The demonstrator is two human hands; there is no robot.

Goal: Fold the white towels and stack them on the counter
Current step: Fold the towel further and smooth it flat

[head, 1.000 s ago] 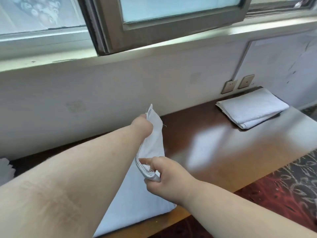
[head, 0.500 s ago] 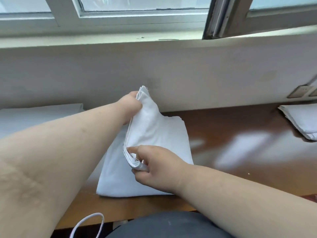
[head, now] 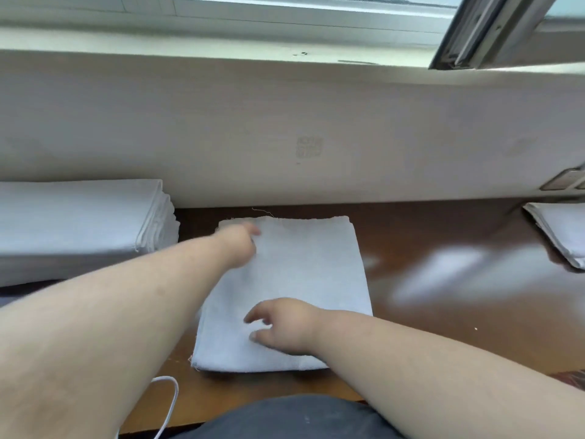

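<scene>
A white towel (head: 304, 274) lies folded flat as a rectangle on the brown wooden counter (head: 427, 312), straight in front of me. My left hand (head: 240, 245) rests at its far left corner, blurred, holding nothing. On the near part of the towel lies my right hand (head: 278, 324), fingers loosely spread and pointing left, thumb touching the cloth. A stack of folded white towels (head: 79, 223) sits at the left against the wall. Another folded white towel (head: 560, 232) lies at the right edge of the view.
The white wall (head: 285, 128) and window sill run close behind the counter. A wall socket plate (head: 566, 180) sits low on the right. A white cord (head: 167, 403) loops at the counter's near edge. Dark cloth of my clothing (head: 285, 416) fills the bottom.
Both hands held the towel's folded edge up a moment ago. They have let it go and it now lies flat. The view has swung left and down, showing the left stack.
</scene>
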